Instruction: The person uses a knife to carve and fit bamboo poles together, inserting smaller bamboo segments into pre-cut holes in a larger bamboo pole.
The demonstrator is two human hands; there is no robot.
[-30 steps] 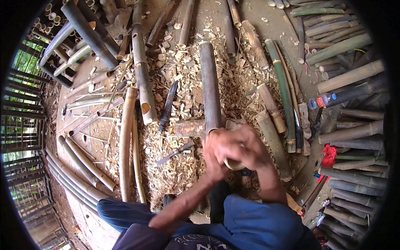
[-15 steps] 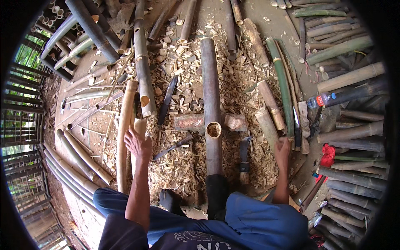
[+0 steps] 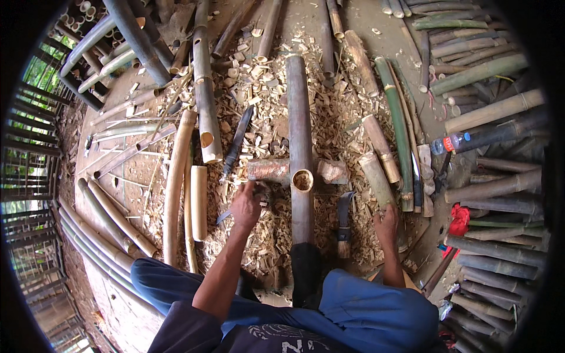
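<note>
My left hand [image 3: 245, 207] is over the handle of a knife that lies on the wood chips. Part of the knife's blade [image 3: 223, 216] shows at the hand's left; its grip is mostly covered, so I cannot tell whether the fingers close on it. My right hand [image 3: 386, 226] is open, fingers bent but apart, just by the near end of a short bamboo piece [image 3: 375, 176]. Between my hands a long dark bamboo pole [image 3: 299, 117] with a round cut hole lies across a short log [image 3: 268, 170]. A pale, peeled bamboo length [image 3: 199, 203] lies left of my left hand.
A broad dark blade [image 3: 238, 138] lies beyond my left hand, and a hooked, short-handled blade [image 3: 344, 217] lies right of the pole. Bamboo is stacked at the right, near a water bottle [image 3: 451, 143] and a red cloth [image 3: 457, 219]. A holed bamboo pole [image 3: 204, 100] lies at left.
My left hand has left the pale bamboo length and moved right to the knife. My right hand has drawn slightly nearer and left, its fingers opening.
</note>
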